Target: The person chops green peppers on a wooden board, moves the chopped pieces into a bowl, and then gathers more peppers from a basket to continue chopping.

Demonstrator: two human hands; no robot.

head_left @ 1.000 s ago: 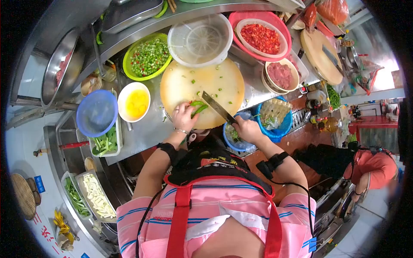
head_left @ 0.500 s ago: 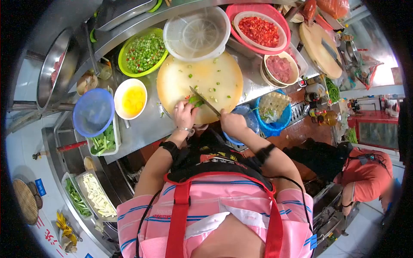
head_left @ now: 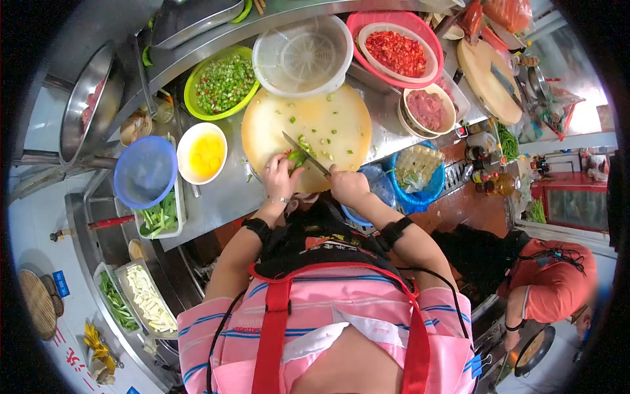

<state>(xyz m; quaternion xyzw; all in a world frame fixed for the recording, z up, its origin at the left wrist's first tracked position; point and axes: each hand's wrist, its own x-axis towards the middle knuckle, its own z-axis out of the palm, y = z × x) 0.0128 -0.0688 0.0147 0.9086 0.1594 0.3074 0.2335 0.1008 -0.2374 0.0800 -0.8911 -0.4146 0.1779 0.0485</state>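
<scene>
A round cutting board (head_left: 266,121) lies before me, scattered with green pepper pieces (head_left: 326,139). My right hand (head_left: 348,185) is closed round the handle of a kitchen knife (head_left: 310,157), its blade slanting up and left over the board. At the board's near edge, my left hand (head_left: 279,176) presses green peppers (head_left: 295,160) with bent fingers, right beside the blade. Something red shows at these fingertips, too small to name. Fresh cut bits lie on the far side of the blade. My palm hides part of the peppers.
Around the board stand a white colander (head_left: 262,59), a green basket (head_left: 190,92) of chopped peppers, a bowl (head_left: 184,148) of egg yolks, a blue bowl (head_left: 131,174), a pink basin (head_left: 357,26) with chopped red peppers and a meat bowl (head_left: 451,118). A co-worker (head_left: 558,279) stands at right near a pan (head_left: 535,351).
The knife and my right hand have shifted slightly left, and more cut green bits lie beside the blade. At right the co-worker's arm has moved down, and a pan has come into view.
</scene>
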